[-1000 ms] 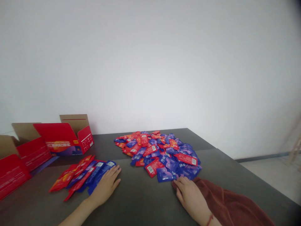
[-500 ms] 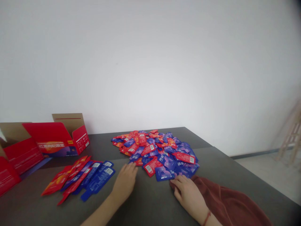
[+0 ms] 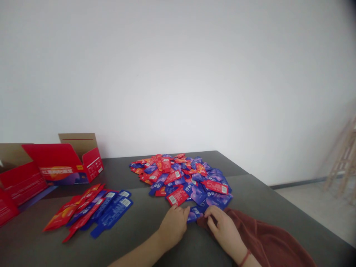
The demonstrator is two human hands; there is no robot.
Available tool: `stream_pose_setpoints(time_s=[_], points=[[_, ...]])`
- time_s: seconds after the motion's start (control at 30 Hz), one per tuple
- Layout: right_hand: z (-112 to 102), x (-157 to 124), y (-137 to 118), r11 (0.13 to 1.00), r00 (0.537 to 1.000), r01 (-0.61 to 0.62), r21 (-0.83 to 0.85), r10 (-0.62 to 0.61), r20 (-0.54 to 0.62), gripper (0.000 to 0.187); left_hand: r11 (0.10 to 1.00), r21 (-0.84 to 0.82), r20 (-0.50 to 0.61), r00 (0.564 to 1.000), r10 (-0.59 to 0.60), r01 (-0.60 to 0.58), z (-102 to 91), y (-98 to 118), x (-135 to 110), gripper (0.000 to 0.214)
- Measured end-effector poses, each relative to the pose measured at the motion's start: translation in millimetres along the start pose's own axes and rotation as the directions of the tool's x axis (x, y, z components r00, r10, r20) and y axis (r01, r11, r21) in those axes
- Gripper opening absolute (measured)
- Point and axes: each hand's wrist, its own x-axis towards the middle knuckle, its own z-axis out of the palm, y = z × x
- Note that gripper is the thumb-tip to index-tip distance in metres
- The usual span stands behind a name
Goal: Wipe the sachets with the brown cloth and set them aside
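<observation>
One blue packet lies between the left hand and right hand, at the near edge of the heap; both grips look narrow; whether they pinch it I cannot tell; a careless tug could spread the heap or snag the brown cloth.

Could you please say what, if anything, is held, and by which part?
The left hand and right hand touch opposite ends of a blue packet; whether they grip is unclear.

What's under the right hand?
Brown cloth shows on both sides of the right hand, and a blue packet lies at its fingers. Whatever the hand covers can't be seen.
</observation>
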Motion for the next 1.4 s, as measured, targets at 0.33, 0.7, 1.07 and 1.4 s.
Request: stream_pose_setpoints(time_s=[0.33,0.7,1.07,1.4], points=[[-1,-2,-13,0.977,0.994,0.044,-0.209,-0.022,0.109,0.024,0.947,0.215,0.148,0.951,-0.273,0.239,-23.5,20,-36,0.039],[3,-4,-11,0.959,0.991,0.068,-0.275,-0.032,0.133,0.02,0.973,-0.225,0.011,0.999,0.048,-0.045,-34.3,11,-54,0.044],[5,0,-12,0.946,0.98,0.103,-0.306,-0.044,0.195,0.023,0.995,0.006,-0.043,0.994,-0.098,0.098,-16.4,36,-12,0.048],[-26,-15,-4,0.935,0.972,0.158,-0.318,-0.091,0.217,0.054,0.988,-0.155,-0.068,0.998,0.014,-0.024,-11.0,-16,-50,0.043]])
